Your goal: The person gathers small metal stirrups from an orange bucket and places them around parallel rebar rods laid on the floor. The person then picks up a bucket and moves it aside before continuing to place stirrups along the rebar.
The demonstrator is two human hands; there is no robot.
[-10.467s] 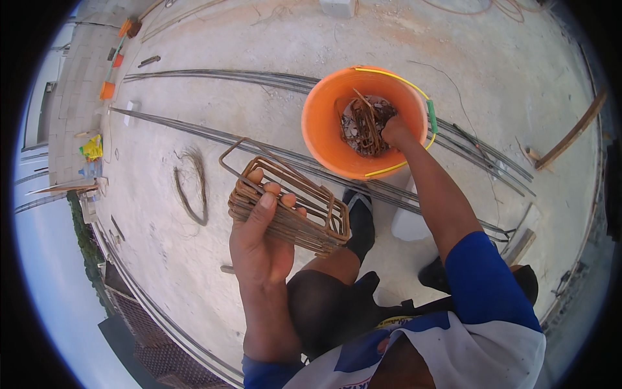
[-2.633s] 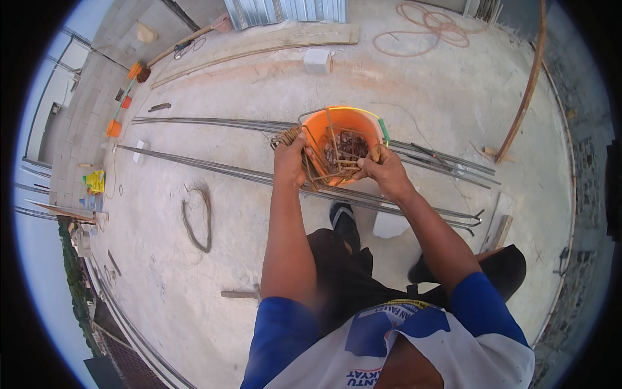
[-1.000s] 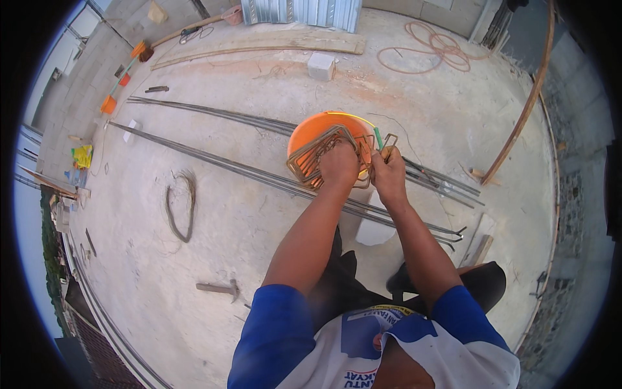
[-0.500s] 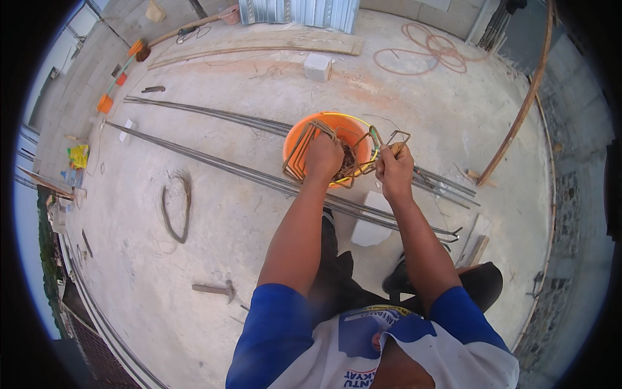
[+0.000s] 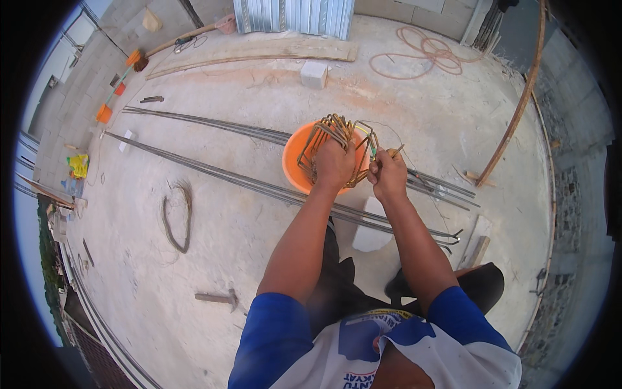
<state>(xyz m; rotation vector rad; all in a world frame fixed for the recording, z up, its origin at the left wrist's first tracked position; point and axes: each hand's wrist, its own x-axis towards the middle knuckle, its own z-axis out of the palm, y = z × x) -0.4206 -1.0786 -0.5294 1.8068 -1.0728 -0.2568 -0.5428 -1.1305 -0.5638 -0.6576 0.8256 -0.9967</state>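
Note:
A bundle of bent steel stirrups (image 5: pixel 333 127) stands raised over an orange bucket (image 5: pixel 293 170), with my left hand (image 5: pixel 335 163) closed around it. Rusty bars fan out above my knuckles and hang down into the bucket's mouth. Just right of the rim, my right hand (image 5: pixel 390 172) is closed on a bent stirrup, whose end pokes out past the fingers. A small green piece shows beside those fingertips; whether I grip it too is unclear. The bucket's contents are mostly hidden by my left hand and the stirrups.
Long steel bars (image 5: pixel 214 167) run across the concrete floor under and beside the bucket. A white block (image 5: pixel 372 232) lies near my feet. At left are a hammer (image 5: pixel 218 298) and a wire coil (image 5: pixel 176 217); a hose (image 5: pixel 433 55) lies far right.
My left hand has lifted the stirrups, which now bunch upright above the rim instead of lying against the bucket's left side. The right hand has turned and shifted slightly down and left.

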